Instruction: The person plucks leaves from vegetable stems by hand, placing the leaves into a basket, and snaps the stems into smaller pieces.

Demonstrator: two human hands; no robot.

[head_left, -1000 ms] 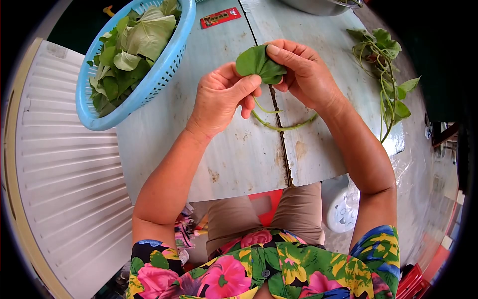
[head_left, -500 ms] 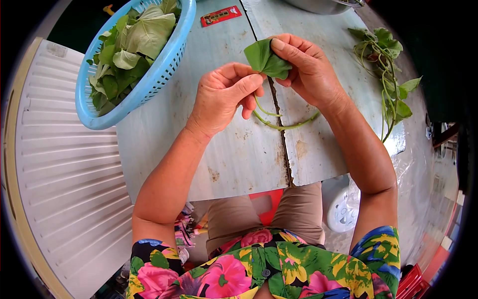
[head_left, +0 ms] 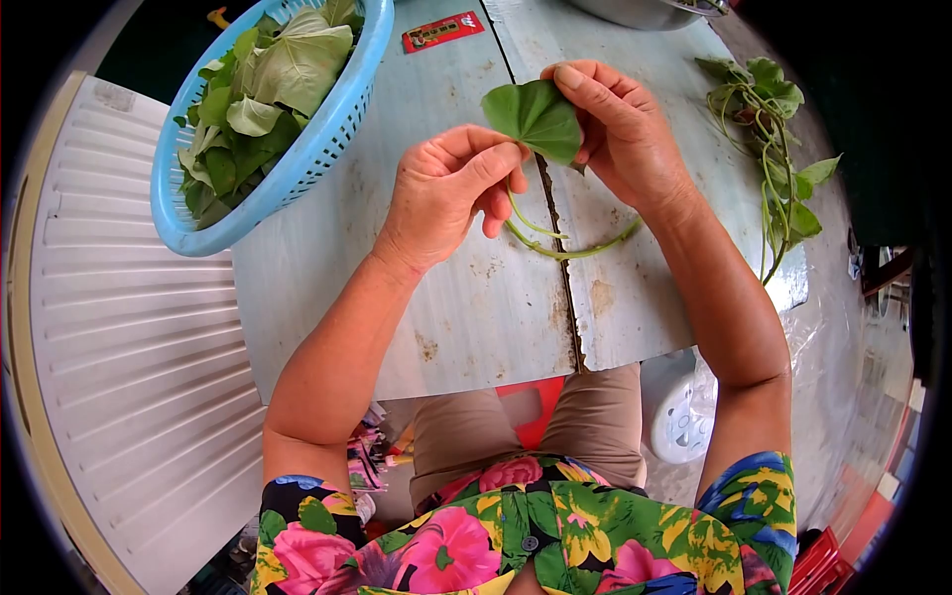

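A broad green leaf (head_left: 535, 114) is spread between my two hands over the table. My left hand (head_left: 461, 178) pinches it at its base, where the stalk joins, with thumb and forefinger closed. At the leaf's upper right edge, my right hand (head_left: 620, 129) grips it between thumb and fingers; some of those fingers are hidden behind it. Below my left hand a thin green stem (head_left: 580, 253) curves to the right above the tabletop, partly covered by my right forearm.
A blue plastic basket (head_left: 342, 129) heaped with leaves (head_left: 263, 109) stands at the upper left. Leafy vines (head_left: 778, 169) lie along the table's right side. Near the back are a red packet (head_left: 442, 32) and a metal bowl (head_left: 635, 10). A dark seam (head_left: 560, 268) splits the tabletop (head_left: 466, 327).
The leaf, folded before, now lies flatter and more open. My right fingers have shifted slightly up along its edge, while my left hand has stayed nearly in place.
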